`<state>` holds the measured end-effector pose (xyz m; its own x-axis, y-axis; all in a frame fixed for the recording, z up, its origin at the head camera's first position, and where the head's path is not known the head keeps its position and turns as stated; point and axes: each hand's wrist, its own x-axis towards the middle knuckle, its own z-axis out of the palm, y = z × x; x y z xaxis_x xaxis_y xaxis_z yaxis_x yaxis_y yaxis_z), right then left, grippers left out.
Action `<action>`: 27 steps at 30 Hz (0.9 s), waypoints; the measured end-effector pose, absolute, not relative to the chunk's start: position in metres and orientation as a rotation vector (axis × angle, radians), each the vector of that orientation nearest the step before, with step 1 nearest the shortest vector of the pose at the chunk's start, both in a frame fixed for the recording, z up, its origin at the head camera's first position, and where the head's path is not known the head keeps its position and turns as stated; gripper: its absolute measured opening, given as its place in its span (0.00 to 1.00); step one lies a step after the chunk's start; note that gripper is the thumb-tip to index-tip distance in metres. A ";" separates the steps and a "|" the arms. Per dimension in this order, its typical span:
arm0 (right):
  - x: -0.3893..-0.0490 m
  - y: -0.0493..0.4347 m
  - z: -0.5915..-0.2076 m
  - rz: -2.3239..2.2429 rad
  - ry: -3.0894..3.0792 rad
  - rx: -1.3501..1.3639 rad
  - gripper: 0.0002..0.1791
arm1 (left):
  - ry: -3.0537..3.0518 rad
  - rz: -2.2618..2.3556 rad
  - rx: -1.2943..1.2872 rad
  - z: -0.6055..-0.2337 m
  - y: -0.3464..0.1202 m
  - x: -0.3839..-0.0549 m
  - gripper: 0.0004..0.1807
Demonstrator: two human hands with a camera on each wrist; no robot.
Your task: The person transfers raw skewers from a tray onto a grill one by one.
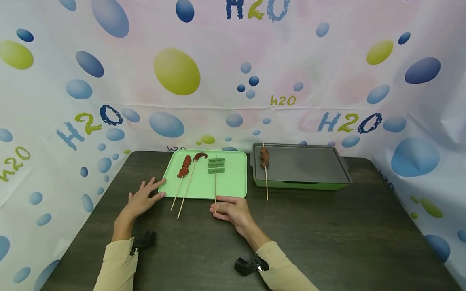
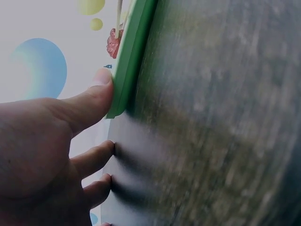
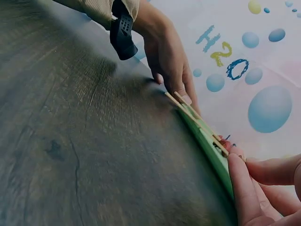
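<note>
A light green tray (image 1: 234,184) bears several skewers whose sticks jut over its front edge. My right hand (image 1: 234,212) pinches the stick of the skewer with green pieces (image 1: 216,165) between thumb and fingers; the pieces lie over the tray's right half. At the tray's front left corner rests my left hand (image 1: 142,199), fingers spread and thumb against the green rim (image 2: 134,61). To the left of the green skewer lie one with red chunks (image 1: 184,166) and one with a curled dark red piece (image 1: 200,156).
Right of the tray stands a grey griddle (image 1: 302,161) on a green base. A skewer of brown meat (image 1: 264,157) lies on its left end, the stick hanging over the front. The dark wooden table (image 1: 346,230) meets a patterned sheet (image 1: 218,60) behind.
</note>
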<state>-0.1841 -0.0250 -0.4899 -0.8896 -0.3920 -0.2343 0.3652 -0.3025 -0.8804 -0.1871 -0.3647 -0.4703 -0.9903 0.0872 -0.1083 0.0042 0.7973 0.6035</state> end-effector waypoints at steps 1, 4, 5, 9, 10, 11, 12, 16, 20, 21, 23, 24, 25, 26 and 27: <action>-0.183 -0.023 -0.488 -2.212 1.484 -0.044 0.26 | 2.858 0.948 0.071 -0.470 -0.365 -0.187 0.37; -0.178 -0.016 -0.482 -2.199 1.471 -0.080 0.27 | 2.860 0.915 0.053 -0.472 -0.366 -0.185 0.38; -0.176 -0.014 -0.479 -2.193 1.467 -0.092 0.27 | 2.859 0.908 0.046 -0.472 -0.367 -0.184 0.38; -0.170 0.003 -0.460 -2.180 1.468 -0.146 0.28 | 2.854 0.928 0.044 -0.473 -0.367 -0.184 0.39; -0.169 0.009 -0.454 -2.180 1.472 -0.158 0.28 | 2.856 0.936 0.048 -0.472 -0.367 -0.185 0.39; -0.169 0.015 -0.449 -2.180 1.477 -0.173 0.27 | 2.858 0.942 0.052 -0.472 -0.366 -0.186 0.39; -0.168 0.022 -0.443 -2.182 1.483 -0.187 0.27 | 2.859 0.948 0.056 -0.471 -0.365 -0.187 0.39; -0.167 0.047 -0.429 -2.189 1.506 -0.228 0.27 | 2.859 0.952 0.063 -0.470 -0.364 -0.189 0.39; -0.169 0.070 -0.422 -2.183 1.553 -0.261 0.30 | 2.858 0.949 0.069 -0.467 -0.363 -0.191 0.39; -0.170 0.075 -0.421 -2.182 1.566 -0.268 0.30 | 2.856 0.952 0.072 -0.467 -0.363 -0.191 0.39; -0.173 0.084 -0.420 -2.180 1.586 -0.282 0.31 | 2.855 0.945 0.069 -0.467 -0.362 -0.191 0.39; -0.174 0.088 -0.419 -2.178 1.597 -0.286 0.30 | 2.853 0.943 0.066 -0.468 -0.362 -0.191 0.38; -0.176 0.092 -0.418 -2.176 1.605 -0.291 0.31 | 2.853 0.936 0.062 -0.468 -0.362 -0.190 0.38; -0.178 0.097 -0.418 -2.172 1.613 -0.297 0.31 | 2.854 0.927 0.055 -0.468 -0.363 -0.190 0.38; -0.180 0.102 -0.417 -2.168 1.618 -0.299 0.31 | 2.855 0.918 0.049 -0.468 -0.363 -0.189 0.39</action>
